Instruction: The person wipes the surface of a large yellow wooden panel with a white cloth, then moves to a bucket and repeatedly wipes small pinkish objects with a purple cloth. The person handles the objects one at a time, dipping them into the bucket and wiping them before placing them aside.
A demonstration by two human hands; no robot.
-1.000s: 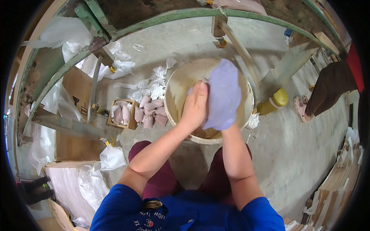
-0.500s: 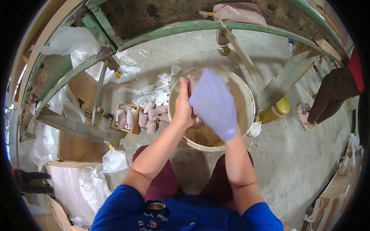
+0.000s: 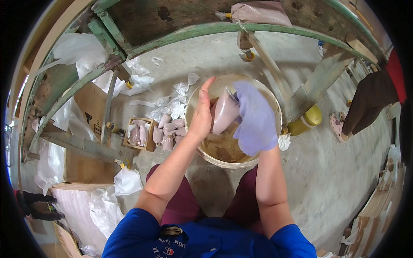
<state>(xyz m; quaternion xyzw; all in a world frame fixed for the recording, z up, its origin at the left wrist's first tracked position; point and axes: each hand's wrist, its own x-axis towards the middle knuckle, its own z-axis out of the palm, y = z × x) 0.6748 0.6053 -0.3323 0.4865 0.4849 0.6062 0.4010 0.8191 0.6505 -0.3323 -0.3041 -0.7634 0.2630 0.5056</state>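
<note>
A clear plastic bag of pinkish paste (image 3: 224,112) is tilted between my hands, over a wide round tub (image 3: 205,155) with brownish residue inside. My bare left hand (image 3: 203,114) cradles the bag from the left, thumb side up; its other fingers are mostly hidden behind the bag. On the right, my right hand (image 3: 257,118) wears a loose lavender glove. Its back faces up, its fingers look stretched out, and its edge is against or very near the bag's upper right end.
Left of the tub lie several small pink-filled bags (image 3: 167,131) and a small box (image 3: 150,139) holding more. Crumpled plastic (image 3: 176,105) lies behind them. A green-edged table (image 3: 189,32) carries a large filled bag (image 3: 260,13). A yellow-green container (image 3: 306,121) and another person's legs (image 3: 363,105) are at right.
My gloved right hand has moved right and slightly down, uncovering the bag of paste. The bag now shows tilted beside my left hand, which has barely moved.
</note>
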